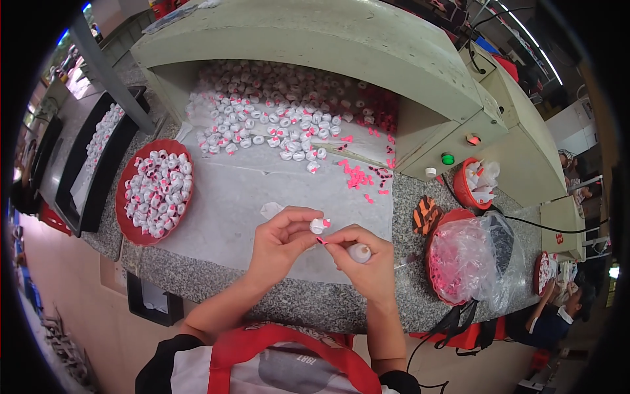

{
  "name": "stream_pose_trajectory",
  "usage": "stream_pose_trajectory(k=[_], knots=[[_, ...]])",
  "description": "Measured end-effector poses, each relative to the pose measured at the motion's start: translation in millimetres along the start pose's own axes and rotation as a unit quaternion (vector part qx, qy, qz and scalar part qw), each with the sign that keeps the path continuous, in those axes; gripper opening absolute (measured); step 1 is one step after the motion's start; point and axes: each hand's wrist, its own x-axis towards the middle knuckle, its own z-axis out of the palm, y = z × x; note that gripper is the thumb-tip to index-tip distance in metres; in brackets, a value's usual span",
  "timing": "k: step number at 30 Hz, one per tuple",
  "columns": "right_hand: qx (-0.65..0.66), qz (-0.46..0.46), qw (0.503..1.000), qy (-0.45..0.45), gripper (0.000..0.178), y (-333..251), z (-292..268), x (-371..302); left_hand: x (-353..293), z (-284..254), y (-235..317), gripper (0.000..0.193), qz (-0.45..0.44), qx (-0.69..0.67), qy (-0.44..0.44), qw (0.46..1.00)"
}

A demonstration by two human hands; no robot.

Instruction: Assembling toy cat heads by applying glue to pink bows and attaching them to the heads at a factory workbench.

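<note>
Near the front edge of the paper-covered worktop, my left hand (279, 244) is closed, pinching a small white rounded piece (317, 226) with a pink bit on its side. Just beside it, my right hand (369, 268) is closed with a tiny pink and dark piece (321, 241) at its fingertips. A translucent squeeze bottle (359, 253) is tucked in that same hand. The fingertips of both hands almost meet. Past them on the paper lie loose pink bow-shaped pieces (355, 175), with small dark-and-pink ones (381, 175) alongside.
Many white pieces (249, 117) spread under a pale green metal hood (308, 49). At left stand a red dish (123, 209) of white pieces and a black tray (64, 197). A plastic-covered red basin (430, 262) and small red tub (463, 190) sit right; another person (558, 312) sits beyond.
</note>
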Motion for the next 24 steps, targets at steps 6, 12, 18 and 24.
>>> stream_pose_trajectory(k=[6,12,18,24], knots=[[-0.020,0.041,0.997,0.054,0.009,-8.3,13.1,-8.0,-8.5,-7.7,4.7,0.029,0.055,0.010,-0.027,0.998],[-0.022,0.012,0.995,0.093,0.013,-7.9,21.5,-16.4,-10.7,-12.2,12.2,0.026,0.010,-0.053,-0.053,0.997],[-0.008,-0.043,0.996,0.075,0.018,-4.5,21.0,-15.3,-16.5,-6.0,8.8,0.022,0.029,-0.038,-0.045,0.998],[0.024,-0.024,0.998,0.046,0.018,5.7,10.8,-10.0,-17.3,4.8,-2.6,0.020,0.108,0.046,-0.015,0.993]])
